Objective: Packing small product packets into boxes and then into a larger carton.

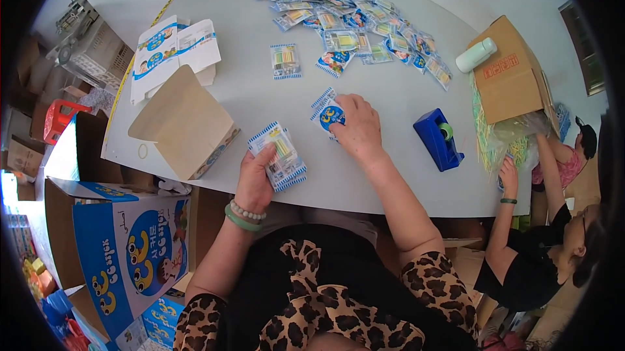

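Gathering packets at frame centre: my left hand (252, 185) clenches a small stack of packets (280, 156); my right hand (357, 128) presses another packet (327, 111) on the tabletop (390, 175). Many loose packets (355, 19) remain, upper centre.

— What carries it all?
— A pale grey tabletop (403, 91) with a rounded edge.
— What lies on it at the far side?
— A spread heap of small striped packets (355, 22), with one single packet (285, 61) lying apart, nearer the middle.
— And to the left?
— Flat, unfolded printed cartons (170, 48), and just beside them a half-folded brown carton (185, 123) reaching over the near edge.
— To the right?
— A blue tape dispenser (437, 137), and at the far right corner a brown cardboard box (511, 78) with a white roll (476, 55) on top.
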The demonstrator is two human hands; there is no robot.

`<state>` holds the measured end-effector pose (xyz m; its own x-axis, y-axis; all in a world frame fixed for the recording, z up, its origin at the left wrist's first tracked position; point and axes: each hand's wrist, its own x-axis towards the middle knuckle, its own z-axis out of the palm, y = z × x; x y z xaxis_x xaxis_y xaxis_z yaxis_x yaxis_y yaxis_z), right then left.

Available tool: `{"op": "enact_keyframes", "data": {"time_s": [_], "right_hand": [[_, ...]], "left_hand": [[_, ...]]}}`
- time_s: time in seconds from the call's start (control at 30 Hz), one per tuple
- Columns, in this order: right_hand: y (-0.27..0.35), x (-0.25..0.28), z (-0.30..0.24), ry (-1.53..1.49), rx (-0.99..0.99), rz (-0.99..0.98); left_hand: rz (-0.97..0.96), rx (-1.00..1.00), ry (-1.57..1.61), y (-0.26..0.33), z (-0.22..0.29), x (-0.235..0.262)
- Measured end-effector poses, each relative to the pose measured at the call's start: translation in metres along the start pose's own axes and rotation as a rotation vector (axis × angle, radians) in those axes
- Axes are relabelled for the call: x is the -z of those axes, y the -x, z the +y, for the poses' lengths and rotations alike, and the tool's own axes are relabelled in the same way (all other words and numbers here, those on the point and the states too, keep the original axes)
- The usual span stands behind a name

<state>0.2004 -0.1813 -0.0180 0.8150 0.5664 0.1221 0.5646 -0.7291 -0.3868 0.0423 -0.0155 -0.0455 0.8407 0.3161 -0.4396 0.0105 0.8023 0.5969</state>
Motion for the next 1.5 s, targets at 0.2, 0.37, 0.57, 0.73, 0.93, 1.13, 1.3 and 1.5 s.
{"op": "enact_keyframes", "data": {"time_s": [0.2,0.37,0.57,0.73,0.93,1.13,1.3,1.5], "right_hand": [[0.0,0.007,0.004,-0.081,-0.321,0.025],[0.003,0.001,0.009,-0.039,-0.152,0.096],[0.0,0.014,0.001,-0.043,-0.367,0.06],[0.003,0.007,0.01,0.177,-0.089,0.193],[0.011,0.023,-0.018,-0.553,-0.36,0.074],[0.033,0.0,-0.066,-1.414,-0.405,-0.1],[0.045,-0.04,-0.089,-0.351,-0.05,0.132],[0.034,-0.01,-0.04,-0.03,-0.129,0.146]], "left_hand": [[-0.042,-0.036,0.001,0.0,-0.001,0.002],[-0.054,-0.032,-0.038,-0.001,-0.002,0.002],[-0.068,-0.022,-0.026,0.0,0.0,0.003],[-0.071,-0.009,-0.004,0.0,0.0,0.001],[-0.075,0.01,0.0,0.001,0.003,0.001],[-0.077,0.016,0.063,0.004,0.001,-0.017],[-0.17,0.025,0.234,0.01,0.002,-0.025],[0.019,0.062,0.128,0.001,0.004,-0.015]]}}
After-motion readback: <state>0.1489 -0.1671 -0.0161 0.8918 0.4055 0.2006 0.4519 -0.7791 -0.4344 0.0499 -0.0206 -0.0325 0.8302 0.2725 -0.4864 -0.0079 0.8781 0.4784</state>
